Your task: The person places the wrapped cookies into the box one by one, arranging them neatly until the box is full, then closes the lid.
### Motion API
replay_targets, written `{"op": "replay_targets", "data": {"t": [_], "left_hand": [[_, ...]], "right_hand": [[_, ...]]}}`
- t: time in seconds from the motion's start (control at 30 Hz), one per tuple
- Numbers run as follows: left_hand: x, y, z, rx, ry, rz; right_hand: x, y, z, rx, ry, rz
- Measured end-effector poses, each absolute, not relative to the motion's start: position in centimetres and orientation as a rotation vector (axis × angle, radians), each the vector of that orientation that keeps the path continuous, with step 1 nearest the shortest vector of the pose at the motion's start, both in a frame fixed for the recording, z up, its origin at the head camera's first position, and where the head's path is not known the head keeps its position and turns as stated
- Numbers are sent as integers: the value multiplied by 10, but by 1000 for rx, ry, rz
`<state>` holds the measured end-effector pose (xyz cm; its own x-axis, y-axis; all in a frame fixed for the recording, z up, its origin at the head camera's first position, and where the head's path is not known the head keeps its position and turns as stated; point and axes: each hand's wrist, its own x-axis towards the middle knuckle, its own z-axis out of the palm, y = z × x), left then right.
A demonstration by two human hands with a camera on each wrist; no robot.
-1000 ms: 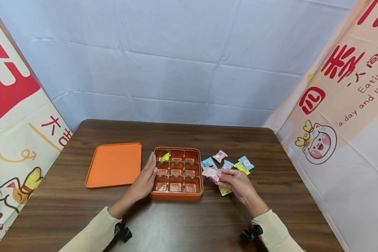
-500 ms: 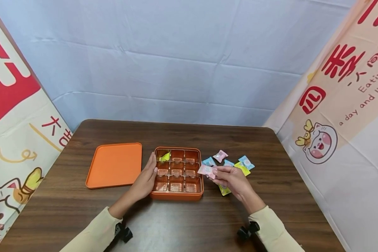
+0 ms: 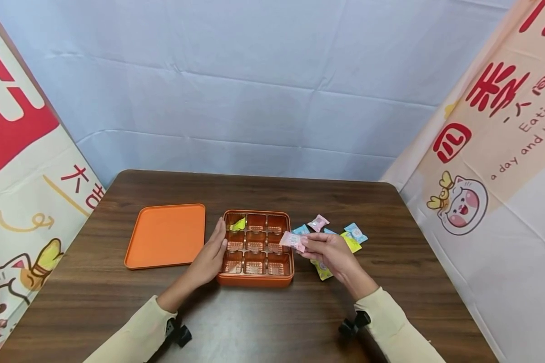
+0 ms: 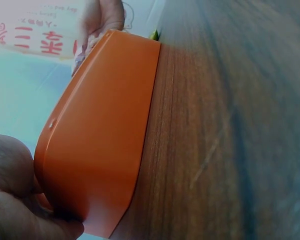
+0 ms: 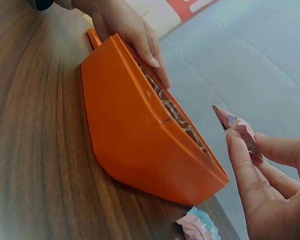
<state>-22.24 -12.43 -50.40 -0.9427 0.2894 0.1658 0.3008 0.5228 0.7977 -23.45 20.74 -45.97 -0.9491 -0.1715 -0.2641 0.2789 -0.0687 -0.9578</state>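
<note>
An orange box with a brown inner tray of several square compartments stands mid-table. In its far left compartment lies a yellow wrapped candy. My left hand rests along the box's left side, fingers extended; the left wrist view shows its thumb by the near corner. Over the box's right rim, my right hand pinches a pink wrapped candy between thumb and fingertips. The right wrist view also shows this pink candy held above the rim, apart from the box.
Right of the box lie loose wrapped candies: a pink one, blue ones including one farther right, and yellow ones, one nearer me. My right hand partly covers this group. A flat orange lid lies to the left.
My right hand has moved left and slightly away from me, bringing the pink candy from above the loose candies to over the box's right edge. The left hand has stayed in place.
</note>
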Motion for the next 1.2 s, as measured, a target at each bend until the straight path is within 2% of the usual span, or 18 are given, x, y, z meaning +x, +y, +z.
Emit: {"op": "replay_targets", "data": {"t": [1.2], "left_hand": [[-222, -125, -501, -539, -2711, -1487]], "right_hand": [[-248, 164, -453, -40, 1891, -2004]]}}
